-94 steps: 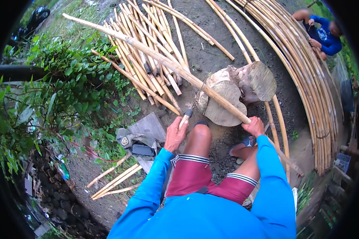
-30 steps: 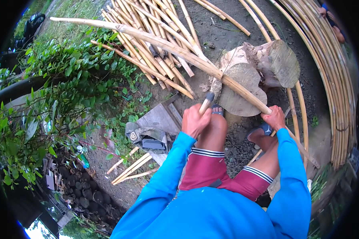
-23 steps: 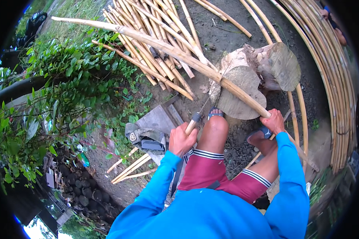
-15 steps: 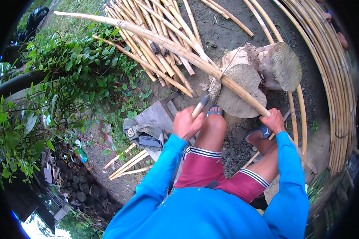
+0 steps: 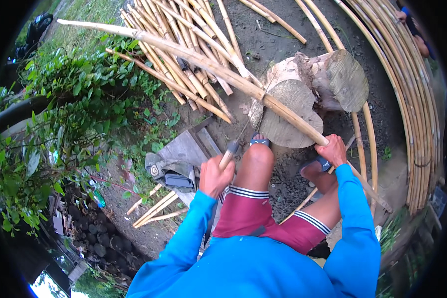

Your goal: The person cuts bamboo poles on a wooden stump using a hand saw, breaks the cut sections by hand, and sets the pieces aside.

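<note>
A long, pale bamboo pole [image 5: 198, 59] lies slantwise across the sawn face of an upright log block [image 5: 293, 107]. Near its lower right part, my right hand [image 5: 332, 150] is closed around it. My left hand [image 5: 216, 176] grips a wooden-handled blade [image 5: 228, 154] with a dark collar. Its thin metal shows nearly edge-on, reaching up toward the pole where that crosses the log's left edge. Whether it is a saw or a knife I cannot tell, nor whether its edge touches the pole.
Cut bamboo poles [image 5: 184, 49] lie heaped ahead, beside a leafy bush [image 5: 84, 79]. A second log [image 5: 350, 79] adjoins the block. Long bamboo [image 5: 407, 89] is stacked at right, near another person's arm [image 5: 421, 45]. A cap [image 5: 159, 166] rests on a board [image 5: 191, 144] at left.
My left hand has drawn the wooden-handled blade back toward my body and slightly left. My right hand keeps its hold on the pole. The whole view has shifted a little.
</note>
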Tool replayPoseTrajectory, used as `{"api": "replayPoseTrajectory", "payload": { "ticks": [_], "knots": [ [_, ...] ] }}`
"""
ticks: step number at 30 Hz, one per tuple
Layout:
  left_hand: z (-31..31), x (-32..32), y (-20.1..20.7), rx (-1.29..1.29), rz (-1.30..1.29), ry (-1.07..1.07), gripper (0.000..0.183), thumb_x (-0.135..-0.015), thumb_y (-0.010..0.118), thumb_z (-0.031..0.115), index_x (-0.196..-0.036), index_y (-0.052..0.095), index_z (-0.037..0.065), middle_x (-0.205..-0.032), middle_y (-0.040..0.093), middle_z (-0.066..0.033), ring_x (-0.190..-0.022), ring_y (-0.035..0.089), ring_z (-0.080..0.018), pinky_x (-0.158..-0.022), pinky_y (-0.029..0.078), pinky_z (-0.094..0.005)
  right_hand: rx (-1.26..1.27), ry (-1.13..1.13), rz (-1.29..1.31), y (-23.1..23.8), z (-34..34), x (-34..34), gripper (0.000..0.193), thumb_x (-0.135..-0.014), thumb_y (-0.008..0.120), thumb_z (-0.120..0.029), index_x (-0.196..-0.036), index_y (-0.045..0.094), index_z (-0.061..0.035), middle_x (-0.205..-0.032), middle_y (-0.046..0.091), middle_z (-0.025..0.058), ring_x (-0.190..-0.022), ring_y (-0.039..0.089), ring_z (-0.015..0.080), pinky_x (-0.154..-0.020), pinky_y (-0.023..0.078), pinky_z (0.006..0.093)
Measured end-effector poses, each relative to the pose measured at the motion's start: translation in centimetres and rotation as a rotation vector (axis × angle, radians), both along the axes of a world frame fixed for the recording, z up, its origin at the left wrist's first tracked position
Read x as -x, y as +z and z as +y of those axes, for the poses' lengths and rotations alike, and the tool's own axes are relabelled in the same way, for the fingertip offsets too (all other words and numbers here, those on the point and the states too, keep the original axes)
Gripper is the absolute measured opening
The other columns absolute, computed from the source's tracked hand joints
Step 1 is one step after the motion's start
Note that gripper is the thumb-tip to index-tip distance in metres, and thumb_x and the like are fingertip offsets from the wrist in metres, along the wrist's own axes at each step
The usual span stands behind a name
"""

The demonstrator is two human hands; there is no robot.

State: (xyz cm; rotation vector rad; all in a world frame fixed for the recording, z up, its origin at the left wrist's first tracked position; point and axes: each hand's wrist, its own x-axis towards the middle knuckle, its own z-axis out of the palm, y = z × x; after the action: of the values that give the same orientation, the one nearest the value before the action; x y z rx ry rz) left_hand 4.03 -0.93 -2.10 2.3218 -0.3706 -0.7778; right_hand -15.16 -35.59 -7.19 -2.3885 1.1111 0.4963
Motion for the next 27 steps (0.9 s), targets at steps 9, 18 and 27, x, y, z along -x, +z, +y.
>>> {"api": "replayPoseTrajectory", "payload": {
  "ticks": [9, 18, 27],
  "knots": [
    [1.2, 0.2, -1.1, 0.045, -0.018, -0.02, 0.031, -0.086, 0.068, 0.031, -0.077, 0.069, 0.001, -0.071, 0.065, -0.0264, -0.073, 0.068, -0.0466, -0.068, 0.052, -0.0553, -0.023, 0.014, -0.032, -0.7, -0.3, 0.4, 0.031, -0.071, 0.073, -0.031, -0.083, 0.078, -0.0038, -0.082, 0.072, 0.0266, -0.082, 0.07, 0.047, -0.08, 0.059, 0.0524],
    [-0.2, -0.6, 0.0, -0.038, 0.005, -0.04, 0.031, -0.086, 0.066, 0.029, -0.08, 0.066, -0.002, -0.071, 0.064, -0.0273, -0.073, 0.067, -0.0474, -0.065, 0.051, -0.0515, -0.046, -0.013, -0.008, -1.2, -0.4, 0.4, 0.029, -0.07, 0.072, -0.03, -0.081, 0.078, -0.0035, -0.081, 0.071, 0.0266, -0.079, 0.07, 0.0472, -0.078, 0.059, 0.0518],
    [-5.8, -3.6, -1.1, -0.025, -0.051, -0.118, 0.033, -0.086, 0.065, 0.03, -0.083, 0.069, -0.002, -0.073, 0.064, -0.0286, -0.076, 0.068, -0.0478, -0.069, 0.052, -0.0518, -0.034, 0.012, -0.06, -1.7, 0.0, 0.2, 0.029, -0.069, 0.068, -0.027, -0.077, 0.074, 0.0003, -0.076, 0.069, 0.0274, -0.076, 0.069, 0.0471, -0.076, 0.058, 0.0523]
  ]
}}
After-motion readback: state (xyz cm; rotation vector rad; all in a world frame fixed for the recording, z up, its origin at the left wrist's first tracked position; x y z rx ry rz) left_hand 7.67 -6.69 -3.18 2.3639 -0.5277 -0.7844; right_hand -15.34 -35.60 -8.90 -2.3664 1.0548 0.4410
